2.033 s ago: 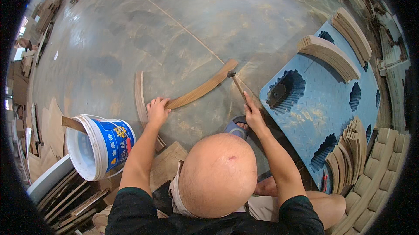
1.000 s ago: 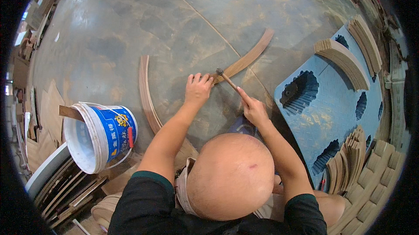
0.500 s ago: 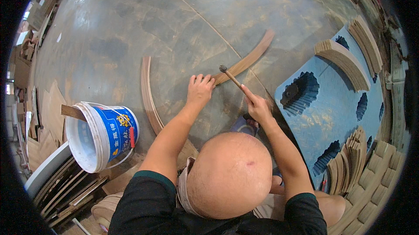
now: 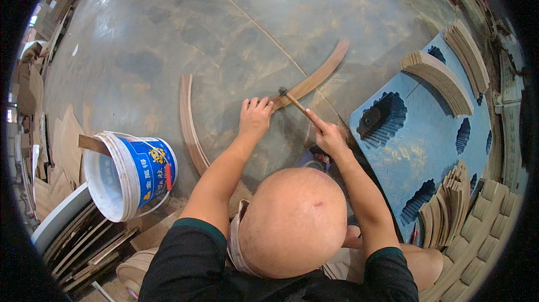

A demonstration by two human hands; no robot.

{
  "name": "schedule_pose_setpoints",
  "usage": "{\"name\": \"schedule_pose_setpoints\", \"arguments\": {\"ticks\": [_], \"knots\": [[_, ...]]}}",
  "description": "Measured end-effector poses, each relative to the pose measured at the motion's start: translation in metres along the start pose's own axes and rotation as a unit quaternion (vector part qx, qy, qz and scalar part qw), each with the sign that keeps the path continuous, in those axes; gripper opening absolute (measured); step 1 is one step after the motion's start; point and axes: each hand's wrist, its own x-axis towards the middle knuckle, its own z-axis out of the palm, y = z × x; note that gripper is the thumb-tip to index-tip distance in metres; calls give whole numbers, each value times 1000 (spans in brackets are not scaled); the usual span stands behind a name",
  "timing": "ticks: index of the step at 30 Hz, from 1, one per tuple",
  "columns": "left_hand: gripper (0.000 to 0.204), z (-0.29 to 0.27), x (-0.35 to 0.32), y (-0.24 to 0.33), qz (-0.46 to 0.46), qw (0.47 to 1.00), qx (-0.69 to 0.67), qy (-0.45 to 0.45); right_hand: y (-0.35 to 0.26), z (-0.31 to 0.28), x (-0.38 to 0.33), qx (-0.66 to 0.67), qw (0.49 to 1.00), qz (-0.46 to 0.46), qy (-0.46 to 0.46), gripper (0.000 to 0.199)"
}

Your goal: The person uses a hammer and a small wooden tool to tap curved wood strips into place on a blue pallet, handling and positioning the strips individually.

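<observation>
White-and-blue plastic bucket (image 4: 149, 174) stands out left of the left forearm, well apart from both hands. Its mouth shows on the side away from them; contents: one flat brown wooden slat (image 4: 94, 144) poking out over the rim, pale inner wall visible otherwise. Wire bail with red grip (image 4: 168, 177) hangs on the side toward the left arm.

Hand pose. Left hand (image 4: 255, 118): arm reaching forward, back of hand up, fingers partly curled over the near end of a curved brown wooden strip (image 4: 319, 77), holding it; thumb hidden. The strip lies on the grey floor (image 4: 224, 27), arcing forward and right from the fingertips. Right hand (image 4: 330, 136): closed around the handle of a wooden-handled hammer (image 4: 296, 103), index finger extended along it. Its dark head sits over the strip, just right of the left fingers; contact cannot be told.

Counts: hammer, 1. Loose curved strips, 2: the held one, plus a second curved wooden piece (image 4: 188, 114) left of the left hand, its lower end behind the forearm. Right of the right hand: blue textured platform (image 4: 387, 175), 1, bearing 3 groups of curved wooden pieces (image 4: 438, 80), two neatly stacked, one fanned.
</observation>
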Motion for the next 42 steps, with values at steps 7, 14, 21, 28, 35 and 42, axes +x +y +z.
{"name": "schedule_pose_setpoints", "arguments": {"ticks": [7,14,21,28,35,42], "knots": [[34,6,-3,2,-15,1000,-5,13,14,10,-9,-3,1000,0,5,71],[35,8,-4,3,-24,1000,-5,8,13,15,-11,14,1000,11,-4,69],[33,7,1,7,-13,1000,-10,23,3,13,-9,43,998,-22,42,64],[31,9,-1,4,-10,1000,-1,24,5,8,-5,47,998,-15,29,67],[34,3,4,10,-6,1000,-7,21,12,14,-6,45,998,43,14,68],[65,-8,12,20,21,995,83,-58,6,-1,-25,138,986,75,51,69]]}}
